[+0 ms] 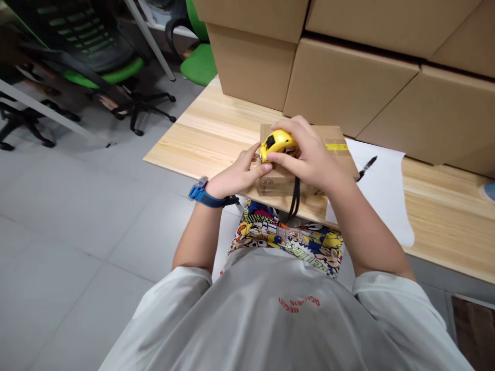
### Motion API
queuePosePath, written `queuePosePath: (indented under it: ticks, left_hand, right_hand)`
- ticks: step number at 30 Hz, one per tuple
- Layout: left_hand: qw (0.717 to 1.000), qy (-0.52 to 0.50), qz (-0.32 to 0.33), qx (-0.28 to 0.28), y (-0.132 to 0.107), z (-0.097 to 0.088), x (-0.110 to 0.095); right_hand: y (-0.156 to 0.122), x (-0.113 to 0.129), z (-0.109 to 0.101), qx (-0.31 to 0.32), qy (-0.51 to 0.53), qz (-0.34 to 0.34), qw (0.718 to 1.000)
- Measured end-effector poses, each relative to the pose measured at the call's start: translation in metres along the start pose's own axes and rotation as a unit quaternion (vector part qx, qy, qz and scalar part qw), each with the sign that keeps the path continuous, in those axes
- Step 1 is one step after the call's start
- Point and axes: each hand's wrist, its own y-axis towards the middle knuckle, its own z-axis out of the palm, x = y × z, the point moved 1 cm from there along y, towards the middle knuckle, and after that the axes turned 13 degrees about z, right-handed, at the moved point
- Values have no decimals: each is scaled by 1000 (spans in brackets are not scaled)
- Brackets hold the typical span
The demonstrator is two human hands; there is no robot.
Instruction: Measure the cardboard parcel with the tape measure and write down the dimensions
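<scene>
My right hand (305, 147) is wrapped round a yellow tape measure (281, 138) with a black button, holding it above the left part of a small cardboard box (330, 135). My left hand (245, 170) is at the box's left end. Its thumb and index finger close in on the front end of the tape measure; their exact contact is partly hidden. A black wrist strap (294, 198) hangs from the tape measure over the box's near side. A yellow strip (336, 147) runs across the right part of the box top.
The box lies near the front edge of a wooden table (201, 139). To its right are a white paper sheet (386, 201) and a black pen (367, 167). Large cardboard boxes (344, 82) are stacked behind. Office chairs (104, 67) stand on the tiled floor at the left.
</scene>
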Motion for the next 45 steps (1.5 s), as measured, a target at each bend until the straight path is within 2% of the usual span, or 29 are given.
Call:
queuePosePath:
  ticks: [3,7,9,12,15,20,24,27,32,39,45]
  left_hand:
    - [1000,-14,-11,17,-5,2,-15]
    - [999,-33,1,6,-1,13,-41]
    - [999,-39,-17,8,2,19,-51]
    - [999,3,-44,16,4,21,-56]
    - [997,49,-42,33,4,18,-56]
    - [994,86,-40,46,4,12,-55]
    - [994,102,-36,19,5,14,-57]
    - [995,92,-42,-17,5,17,-58]
    - [996,75,-39,-41,6,21,-60]
    - [995,86,-45,-9,5,17,-60]
    - [995,94,-43,-10,5,18,-61]
  right_hand:
    - [1,3,8,41,3,-14,999]
    - [1,5,8,66,-1,-17,998]
    - [-1,4,6,70,-6,-13,997]
    - [-10,-2,-2,49,-17,15,999]
    - [-26,-15,-20,6,-28,40,999]
    - [-66,-47,-66,-68,-50,110,990]
    - [-96,-74,-98,-133,-54,150,978]
    - [-111,-91,-110,-150,-38,176,972]
    - [-115,-102,-112,-161,-29,183,969]
    - [-86,-82,-100,-147,-12,152,977]
    - [-83,-90,-100,-163,90,146,972]
